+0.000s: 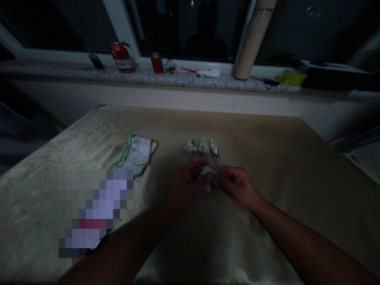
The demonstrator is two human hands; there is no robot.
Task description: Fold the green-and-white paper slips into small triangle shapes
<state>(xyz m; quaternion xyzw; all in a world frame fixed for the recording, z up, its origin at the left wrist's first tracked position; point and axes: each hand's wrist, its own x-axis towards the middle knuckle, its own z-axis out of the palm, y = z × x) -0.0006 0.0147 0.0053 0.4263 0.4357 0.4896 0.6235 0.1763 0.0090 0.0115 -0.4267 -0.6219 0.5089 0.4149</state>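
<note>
My left hand and my right hand meet over the middle of the table, both pinched on one small folded piece of printed paper. Just beyond the hands, three small folded paper shapes stand in a row on the table. A stack of green and white printed leaflets lies to the left of my left hand. The light is dim, so the fold in my fingers is hard to make out.
The beige table runs to a window ledge at the back. On the ledge stand a red can, a small red lighter, scraps of paper and a cardboard tube. A blurred patch covers the table's near left.
</note>
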